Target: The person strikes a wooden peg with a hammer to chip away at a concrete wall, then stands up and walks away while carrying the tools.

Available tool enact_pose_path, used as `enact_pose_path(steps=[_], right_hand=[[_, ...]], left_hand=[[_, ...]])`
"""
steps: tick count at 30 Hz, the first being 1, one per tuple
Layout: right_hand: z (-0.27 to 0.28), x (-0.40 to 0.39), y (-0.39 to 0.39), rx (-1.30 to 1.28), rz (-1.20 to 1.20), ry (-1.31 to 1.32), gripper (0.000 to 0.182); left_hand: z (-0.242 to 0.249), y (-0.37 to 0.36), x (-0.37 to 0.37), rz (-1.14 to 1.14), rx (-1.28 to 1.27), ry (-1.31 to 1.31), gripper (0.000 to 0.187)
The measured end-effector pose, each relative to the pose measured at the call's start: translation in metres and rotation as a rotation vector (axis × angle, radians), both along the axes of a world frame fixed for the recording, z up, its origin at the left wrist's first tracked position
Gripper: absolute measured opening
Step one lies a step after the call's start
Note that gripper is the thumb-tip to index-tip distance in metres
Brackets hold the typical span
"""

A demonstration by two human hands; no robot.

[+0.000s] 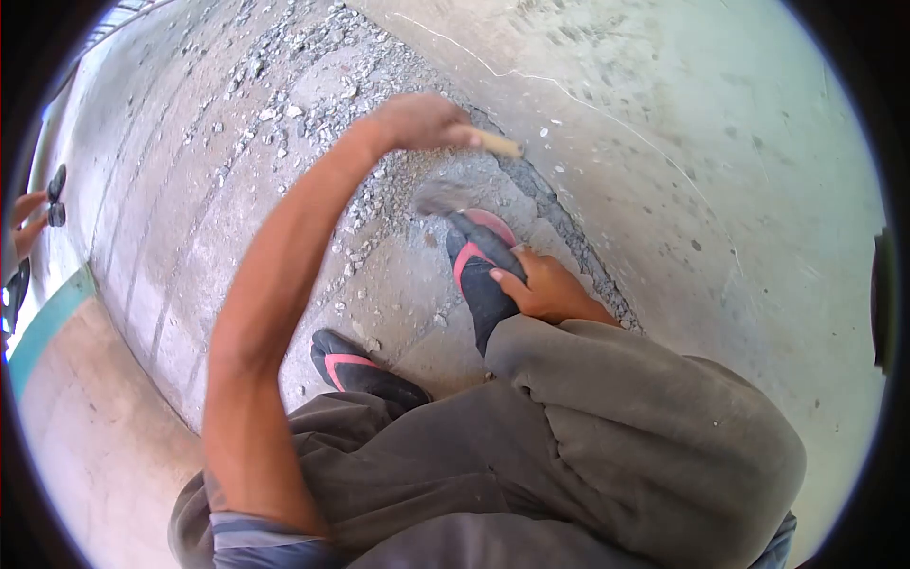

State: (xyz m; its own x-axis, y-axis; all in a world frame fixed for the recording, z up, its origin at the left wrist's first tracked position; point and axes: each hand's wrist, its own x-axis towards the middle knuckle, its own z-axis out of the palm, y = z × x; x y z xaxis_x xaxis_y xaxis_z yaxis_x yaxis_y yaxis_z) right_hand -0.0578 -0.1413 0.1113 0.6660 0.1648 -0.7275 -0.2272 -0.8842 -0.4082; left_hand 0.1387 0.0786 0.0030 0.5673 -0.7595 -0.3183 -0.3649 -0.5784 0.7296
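Observation:
My left hand [417, 121] is closed around a tool with a pale wooden handle [500, 142], raised over the broken concrete; its other end is hidden. Closed round a dark, thick tool [488, 245] is my right hand [555, 284], beside my right foot. A blurred grey shape [441, 197] lies at the upper left end of the dark tool; I cannot tell which tool it belongs to. Both feet wear dark socks and sandals with pink straps, the left one [365, 372] lower in view. Grey rubble [327, 109] and dust lie around and beyond them.
A rough channel [559, 213] runs through the floor to the right of the rubble. Another person's hand [28, 220] and dark footwear show at the far left edge. At the lower left is a green-edged surface [52, 322]. My bent knees fill the lower middle.

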Motion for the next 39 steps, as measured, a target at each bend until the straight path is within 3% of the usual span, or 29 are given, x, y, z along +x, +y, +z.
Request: enact_pose_path(steps=[3,6,8,11,12,13,14,15,18,22,25,27,29,30,32,34,36,38,39], right_hand=[[-0.005,0.003,0.01,0.056,0.103,0.079,0.053],[-0.014,-0.005,0.005,0.142,0.144,0.04,0.05],[-0.021,-0.004,0.0,0.148,0.141,0.055,0.05],[-0.03,-0.006,0.001,0.137,0.132,0.041,0.049],[-0.033,-0.004,0.001,0.124,0.121,0.026,0.049],[-0.035,-0.002,0.001,0.129,0.108,0.024,0.048],[-0.036,-0.001,0.002,0.134,0.093,0.025,0.048],[-0.037,-0.001,0.002,0.138,0.081,0.03,0.048],[-0.034,0.0,0.004,0.141,0.057,0.029,0.049],[-0.035,-0.001,0.003,0.119,0.024,0.038,0.049],[-0.034,0.001,0.006,0.106,0.031,0.034,0.049],[-0.04,0.001,0.003,0.118,0.05,-0.001,0.049],[-0.038,0.004,0.005,0.11,0.05,0.03,0.048],[-0.037,0.005,0.006,0.107,0.052,0.049,0.048],[-0.036,0.007,0.008,0.124,0.05,0.015,0.048],[-0.036,0.001,0.005,0.129,0.027,-0.003,0.048],[-0.038,-0.003,0.003,0.134,0.018,-0.012,0.048],[-0.04,-0.001,0.002,0.129,-0.009,-0.029,0.048],[-0.04,-0.003,0.002,0.122,-0.021,-0.03,0.048]], left_hand=[[-0.016,-0.002,0.018,0.015,0.139,-0.1,0.055],[-0.015,0.086,0.085,0.204,0.326,-0.279,0.05],[0.011,0.129,0.104,0.237,0.418,-0.385,0.05],[0.009,0.1,0.076,0.162,0.22,-0.17,0.054],[0.022,0.071,0.057,0.111,0.162,-0.16,0.056],[0.016,0.044,0.037,0.016,0.075,-0.241,0.047],[0.001,0.015,0.024,-0.092,0.089,-0.114,0.048],[-0.005,0.0,0.011,-0.169,0.048,-0.252,0.043],[-0.034,0.013,0.027,-0.119,0.154,-0.253,0.039],[-0.035,0.129,0.105,0.136,0.554,-0.508,0.042],[-0.003,0.121,0.096,0.066,0.393,-0.336,0.049],[-0.012,0.071,0.06,0.081,0.238,-0.28,0.059],[0.002,0.011,0.02,-0.125,0.155,-0.262,0.058],[-0.017,-0.011,0.006,-0.198,0.134,-0.235,0.056],[-0.029,-0.012,0.008,-0.208,0.203,-0.235,0.053],[-0.022,0.018,0.037,-0.056,0.325,-0.266,0.052],[-0.06,0.078,0.079,0.133,0.325,-0.306,0.051],[-0.011,0.109,0.11,0.038,0.65,-0.501,0.049],[-0.005,0.107,0.111,0.027,0.555,-0.441,0.05]])
